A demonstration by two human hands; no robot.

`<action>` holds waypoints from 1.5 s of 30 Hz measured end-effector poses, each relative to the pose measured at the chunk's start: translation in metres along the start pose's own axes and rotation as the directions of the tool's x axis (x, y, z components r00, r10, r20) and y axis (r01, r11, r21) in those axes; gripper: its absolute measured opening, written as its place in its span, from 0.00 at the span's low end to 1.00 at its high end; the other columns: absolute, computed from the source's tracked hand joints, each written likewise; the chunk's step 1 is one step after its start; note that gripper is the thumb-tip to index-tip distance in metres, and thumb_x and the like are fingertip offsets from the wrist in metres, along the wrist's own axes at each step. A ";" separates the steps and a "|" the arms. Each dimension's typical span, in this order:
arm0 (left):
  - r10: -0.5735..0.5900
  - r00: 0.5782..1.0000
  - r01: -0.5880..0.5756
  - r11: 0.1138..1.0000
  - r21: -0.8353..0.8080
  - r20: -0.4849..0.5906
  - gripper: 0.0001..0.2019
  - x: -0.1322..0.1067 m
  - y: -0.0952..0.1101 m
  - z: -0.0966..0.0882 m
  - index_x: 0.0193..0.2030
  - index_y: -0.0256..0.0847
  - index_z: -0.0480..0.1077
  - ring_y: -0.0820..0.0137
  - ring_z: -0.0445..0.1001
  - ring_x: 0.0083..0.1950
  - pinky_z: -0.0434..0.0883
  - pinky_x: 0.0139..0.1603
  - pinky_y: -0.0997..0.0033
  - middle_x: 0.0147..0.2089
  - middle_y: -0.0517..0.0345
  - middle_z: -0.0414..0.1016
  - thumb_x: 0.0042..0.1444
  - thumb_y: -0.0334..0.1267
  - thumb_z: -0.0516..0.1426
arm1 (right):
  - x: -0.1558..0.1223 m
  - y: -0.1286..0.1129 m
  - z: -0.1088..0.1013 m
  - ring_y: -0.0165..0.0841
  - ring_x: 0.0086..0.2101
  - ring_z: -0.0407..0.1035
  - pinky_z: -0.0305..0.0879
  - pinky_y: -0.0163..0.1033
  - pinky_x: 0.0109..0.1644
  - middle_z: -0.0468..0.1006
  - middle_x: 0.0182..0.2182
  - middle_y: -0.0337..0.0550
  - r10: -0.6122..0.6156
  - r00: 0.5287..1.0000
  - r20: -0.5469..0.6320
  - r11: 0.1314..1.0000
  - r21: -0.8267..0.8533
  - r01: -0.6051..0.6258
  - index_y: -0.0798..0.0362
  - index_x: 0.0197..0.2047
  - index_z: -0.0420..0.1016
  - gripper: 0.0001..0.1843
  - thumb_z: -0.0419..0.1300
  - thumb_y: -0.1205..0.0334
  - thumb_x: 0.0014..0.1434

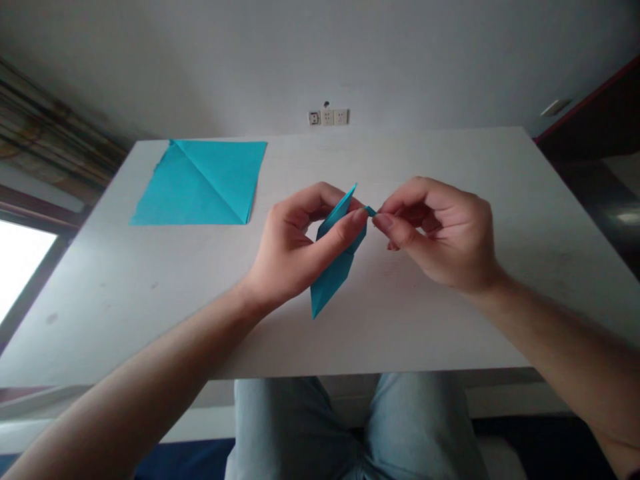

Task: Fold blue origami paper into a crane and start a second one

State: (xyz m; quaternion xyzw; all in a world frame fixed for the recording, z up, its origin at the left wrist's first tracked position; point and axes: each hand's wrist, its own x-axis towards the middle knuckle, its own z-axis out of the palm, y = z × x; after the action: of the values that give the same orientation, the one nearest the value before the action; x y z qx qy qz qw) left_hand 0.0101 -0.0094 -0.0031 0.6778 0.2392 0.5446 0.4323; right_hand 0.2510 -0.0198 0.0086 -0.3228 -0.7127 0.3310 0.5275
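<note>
Now both hands, left (295, 250) and right (440, 233), pinch the folded blue paper (336, 270) between them.

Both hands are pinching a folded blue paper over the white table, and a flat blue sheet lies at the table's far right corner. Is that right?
Not quite: the flat blue sheet lies at the far left corner of the white table, not the right, as the head view shows. The left hand and right hand do pinch the folded blue paper over it.
</note>
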 end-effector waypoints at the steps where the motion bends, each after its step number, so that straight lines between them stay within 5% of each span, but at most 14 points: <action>1: -0.004 1.000 0.005 1.000 -0.005 0.002 0.09 0.000 0.000 0.000 0.48 0.50 0.89 0.68 0.85 0.41 0.82 0.45 0.63 0.44 0.61 0.92 0.74 0.46 0.80 | 0.000 0.000 0.000 0.32 0.27 0.75 0.75 0.44 0.29 0.87 0.36 0.37 0.007 1.000 0.006 1.000 -0.014 -0.007 0.43 0.46 0.92 0.11 0.86 0.52 0.72; 8: 0.084 0.996 -0.084 0.996 0.024 0.003 0.11 0.003 -0.004 -0.002 0.46 0.48 0.88 0.71 0.83 0.38 0.78 0.40 0.65 0.42 0.62 0.92 0.72 0.45 0.82 | -0.001 -0.003 -0.001 0.37 0.29 0.75 0.79 0.50 0.32 0.86 0.37 0.41 0.011 0.999 0.051 0.997 -0.079 -0.007 0.39 0.45 0.90 0.07 0.79 0.51 0.78; 16: -0.067 0.997 0.071 0.987 0.142 -0.033 0.22 0.000 0.008 0.001 0.44 0.49 0.87 0.63 0.85 0.39 0.82 0.42 0.54 0.42 0.55 0.90 0.73 0.66 0.77 | 0.000 -0.004 -0.001 0.36 0.30 0.76 0.80 0.50 0.34 0.87 0.38 0.41 -0.018 0.997 0.069 0.995 -0.101 0.025 0.40 0.46 0.88 0.07 0.75 0.55 0.81; 22: -0.105 0.993 0.113 0.978 0.177 -0.056 0.24 0.001 0.013 0.002 0.43 0.47 0.87 0.64 0.87 0.41 0.84 0.46 0.58 0.42 0.56 0.92 0.73 0.67 0.76 | -0.001 -0.002 -0.001 0.38 0.30 0.77 0.75 0.50 0.29 0.88 0.40 0.42 0.037 0.991 0.127 0.995 -0.099 -0.024 0.40 0.46 0.87 0.09 0.80 0.49 0.76; 28: -0.161 0.986 0.168 0.971 0.168 -0.049 0.21 0.001 0.014 0.002 0.43 0.48 0.90 0.58 0.91 0.47 0.88 0.53 0.51 0.44 0.54 0.94 0.71 0.64 0.79 | 0.002 -0.001 -0.002 0.38 0.29 0.76 0.74 0.49 0.29 0.87 0.37 0.41 -0.029 0.986 0.163 0.989 -0.138 0.051 0.40 0.44 0.86 0.07 0.78 0.56 0.76; 36: -0.213 0.976 0.213 0.977 0.007 -0.036 0.19 0.002 0.008 0.001 0.46 0.50 0.92 0.63 0.91 0.46 0.88 0.51 0.59 0.47 0.56 0.95 0.70 0.62 0.80 | 0.004 -0.001 -0.001 0.34 0.31 0.75 0.71 0.44 0.31 0.83 0.36 0.38 -0.103 0.980 0.170 0.973 -0.188 0.135 0.44 0.43 0.82 0.09 0.72 0.59 0.81; 45: -0.192 0.980 0.193 0.981 0.017 -0.056 0.25 0.004 0.000 0.001 0.50 0.48 0.91 0.59 0.93 0.48 0.91 0.50 0.56 0.48 0.52 0.95 0.70 0.69 0.78 | 0.007 -0.007 -0.006 0.40 0.32 0.74 0.70 0.51 0.36 0.81 0.33 0.39 -0.051 0.993 0.104 0.985 -0.161 0.068 0.40 0.40 0.84 0.16 0.75 0.45 0.81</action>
State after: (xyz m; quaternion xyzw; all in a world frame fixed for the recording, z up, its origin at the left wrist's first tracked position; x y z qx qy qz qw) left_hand 0.0118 -0.0064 -0.0006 0.6412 0.3214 0.5158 0.4685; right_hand 0.2541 -0.0171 0.0194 -0.3268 -0.7721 0.2710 0.4728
